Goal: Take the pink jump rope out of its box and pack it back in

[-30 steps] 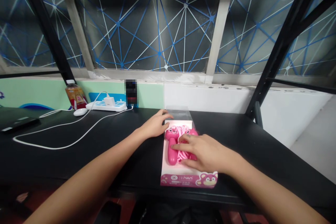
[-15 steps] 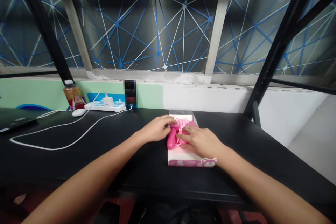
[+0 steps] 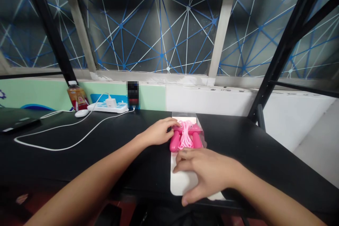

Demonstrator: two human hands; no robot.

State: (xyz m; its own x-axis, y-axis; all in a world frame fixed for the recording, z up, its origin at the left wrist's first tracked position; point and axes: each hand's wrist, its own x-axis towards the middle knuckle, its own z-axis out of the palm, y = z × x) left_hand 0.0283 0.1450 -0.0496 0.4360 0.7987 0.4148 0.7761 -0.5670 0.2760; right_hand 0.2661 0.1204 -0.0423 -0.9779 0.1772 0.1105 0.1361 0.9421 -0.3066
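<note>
Black table (image 3: 79, 162) — hands apart: left (image 3: 158, 135) touching pink rope (image 3: 186, 137), right (image 3: 209, 173) clamped on white card (image 3: 182, 183).

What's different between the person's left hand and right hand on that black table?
The left hand lies farther off, fingers curled against the pink plastic skipping rope; the right hand is nearer the person. The left hand touches that pink bundle's side, while the right hand pinches a flat white card insert, thumb at its near edge. Both hands are bare, above the black table.
</note>
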